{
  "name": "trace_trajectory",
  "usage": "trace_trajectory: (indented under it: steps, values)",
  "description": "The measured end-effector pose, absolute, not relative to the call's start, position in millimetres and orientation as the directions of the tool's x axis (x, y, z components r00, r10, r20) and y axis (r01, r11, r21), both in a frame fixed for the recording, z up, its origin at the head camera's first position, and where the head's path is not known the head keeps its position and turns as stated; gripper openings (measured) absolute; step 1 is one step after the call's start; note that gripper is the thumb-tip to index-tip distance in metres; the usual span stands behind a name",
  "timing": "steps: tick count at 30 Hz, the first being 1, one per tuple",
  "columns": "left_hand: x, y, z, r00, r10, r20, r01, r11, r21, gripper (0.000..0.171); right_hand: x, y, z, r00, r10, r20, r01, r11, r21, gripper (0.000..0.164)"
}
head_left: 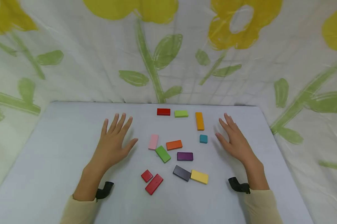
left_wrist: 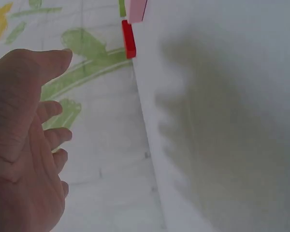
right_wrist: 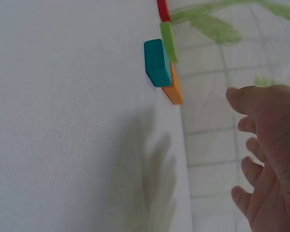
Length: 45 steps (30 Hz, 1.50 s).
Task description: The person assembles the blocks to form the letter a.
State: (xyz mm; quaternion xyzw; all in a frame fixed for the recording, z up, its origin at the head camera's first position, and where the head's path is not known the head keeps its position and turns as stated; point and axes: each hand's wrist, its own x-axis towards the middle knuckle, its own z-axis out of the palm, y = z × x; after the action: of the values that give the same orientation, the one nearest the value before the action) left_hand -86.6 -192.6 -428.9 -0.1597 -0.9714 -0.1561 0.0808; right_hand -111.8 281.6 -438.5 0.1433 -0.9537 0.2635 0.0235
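Note:
My left hand [head_left: 111, 146] hovers over the left part of the white table with fingers spread, holding nothing; its shadow falls on the tabletop in the left wrist view. Nearest to it is a pink block [head_left: 153, 142]. On the other side, my right hand [head_left: 235, 141] is also raised with fingers extended and nothing in it. A small teal block [head_left: 203, 138] and an upright-lying orange-yellow block [head_left: 200, 121] are closest to that hand. Between the hands lie an orange block [head_left: 174, 145], a green block [head_left: 163, 154] and a purple block [head_left: 185, 156].
Nearer the front, a dark grey block [head_left: 182, 173] touches a yellow block [head_left: 199, 176]. A small red block [head_left: 147, 175] sits by a longer red one [head_left: 154, 184]. At the back lie a red block [head_left: 163, 112] and a lime block [head_left: 181, 114], before a flowered curtain [head_left: 101, 81].

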Motion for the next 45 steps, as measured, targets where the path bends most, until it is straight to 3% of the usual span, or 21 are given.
trace_trajectory:
  steps: [13, 38, 45]
  values:
    - [-92, -169, -422, -0.900, 0.366, 0.237, 0.429, 0.838, 0.336, 0.067, -104, 260, -439, -0.936, -0.335, 0.108, -0.349, 0.844, -0.408, 0.056]
    - [-152, -87, -399, -0.812, 0.574, 0.108, 0.571, 0.741, 0.355, 0.058, -109, 230, -437, -0.927, -0.362, 0.098, -0.359, 0.784, -0.506, 0.039]
    - [-171, -61, -396, -0.781, 0.622, 0.056, 0.593, 0.712, 0.375, 0.056, -110, 227, -443, -0.927, -0.366, 0.079, -0.359, 0.806, -0.471, 0.038]
